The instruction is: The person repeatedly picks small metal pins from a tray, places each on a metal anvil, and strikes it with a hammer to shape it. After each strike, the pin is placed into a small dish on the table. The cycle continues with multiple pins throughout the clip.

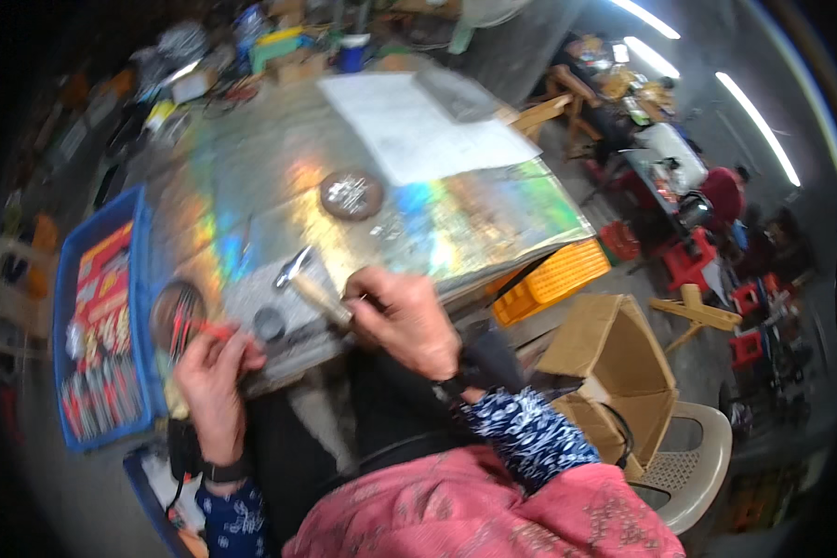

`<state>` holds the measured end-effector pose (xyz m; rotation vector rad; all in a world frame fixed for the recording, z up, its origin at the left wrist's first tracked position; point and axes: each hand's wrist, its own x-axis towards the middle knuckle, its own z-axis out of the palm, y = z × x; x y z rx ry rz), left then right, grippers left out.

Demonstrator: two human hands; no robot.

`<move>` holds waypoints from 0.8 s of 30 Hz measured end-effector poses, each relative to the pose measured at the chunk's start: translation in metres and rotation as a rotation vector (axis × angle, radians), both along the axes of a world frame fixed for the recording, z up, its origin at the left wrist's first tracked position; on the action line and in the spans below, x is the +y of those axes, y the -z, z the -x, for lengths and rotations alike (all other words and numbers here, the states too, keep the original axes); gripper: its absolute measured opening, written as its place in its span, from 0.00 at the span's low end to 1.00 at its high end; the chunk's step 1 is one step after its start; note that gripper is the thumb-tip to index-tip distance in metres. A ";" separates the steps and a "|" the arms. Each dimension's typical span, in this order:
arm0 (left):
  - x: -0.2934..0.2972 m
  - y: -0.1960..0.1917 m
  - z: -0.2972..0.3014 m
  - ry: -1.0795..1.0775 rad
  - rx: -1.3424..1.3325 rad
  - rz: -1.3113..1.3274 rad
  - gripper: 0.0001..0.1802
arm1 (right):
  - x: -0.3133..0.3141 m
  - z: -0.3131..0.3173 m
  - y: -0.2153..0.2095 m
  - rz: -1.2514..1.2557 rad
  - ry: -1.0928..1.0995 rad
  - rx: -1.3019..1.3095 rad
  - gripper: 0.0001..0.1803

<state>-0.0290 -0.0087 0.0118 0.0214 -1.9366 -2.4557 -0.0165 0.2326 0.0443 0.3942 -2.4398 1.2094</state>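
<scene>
At the left of the frame, the blue tray [140,270] holds red packages [102,272]; upper centre, a round dish [328,201] holds small shiny bits [349,192]. Mid-frame, your right hand [405,316] grips the hammer [318,296] (wooden-handled) over the tabletop [260,139]; your left hand [216,377], apart, pinches a blurred red piece [216,330].

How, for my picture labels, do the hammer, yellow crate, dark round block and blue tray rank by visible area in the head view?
Blue tray
Yellow crate
Hammer, partly hidden
Dark round block
Nearness makes true sizes unsure.
</scene>
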 end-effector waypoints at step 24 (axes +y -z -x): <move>0.011 0.001 -0.027 0.225 -0.147 -0.661 0.10 | -0.068 -0.030 0.014 0.474 -0.126 -0.137 0.04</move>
